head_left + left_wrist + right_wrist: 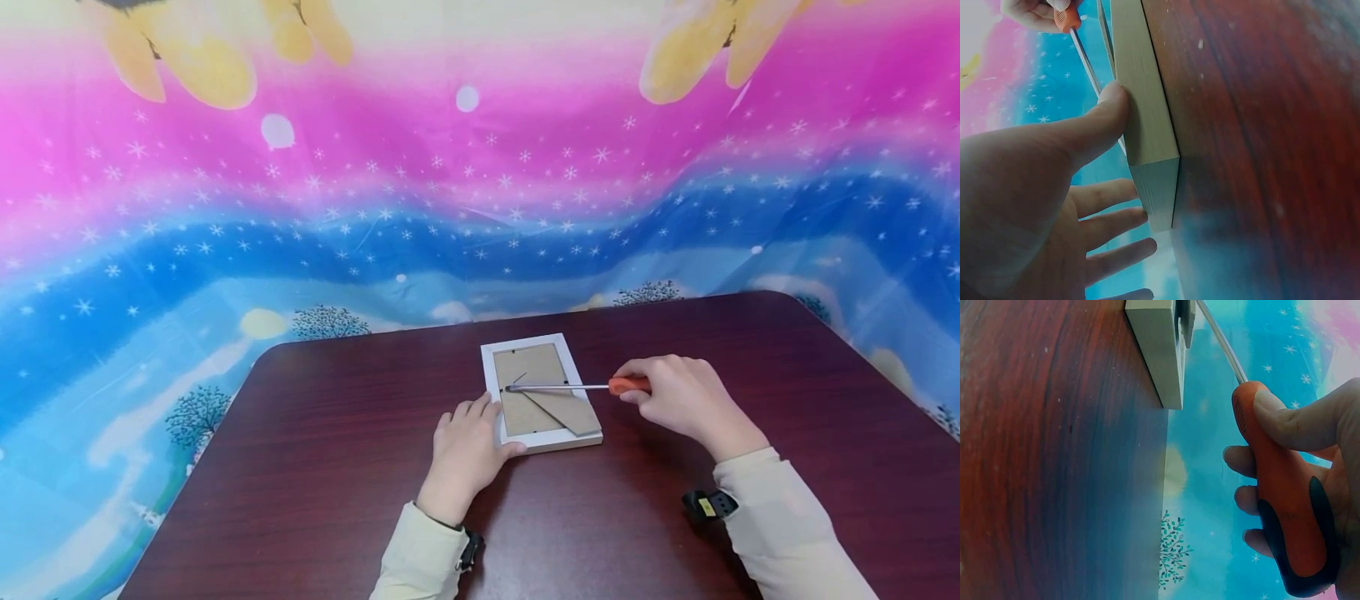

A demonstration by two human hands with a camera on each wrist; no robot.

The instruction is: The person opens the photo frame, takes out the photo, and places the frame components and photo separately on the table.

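A white picture frame (581,437) lies face down on the table, its brown backing board (525,417) and slanting easel stand (566,411) uppermost. My left hand (467,448) steadies its near left corner: the thumb touches the near edge, and straight, spread fingers lie along the left side. My right hand (678,398) grips the orange and black handle of a screwdriver (1288,506), off the frame's right side. The metal shaft (562,387) crosses low over the backing, with its dark tip at the board's left edge, near a small dark tab. A thin dark piece sticks up beside the tip.
The dark red-brown wooden table (337,467) extends around the frame, with rounded far corners. Behind it hangs a pink and blue cloth (450,208) printed with snowflakes. Black straps with small devices (708,505) sit at both wrists, over pale sleeves (787,517).
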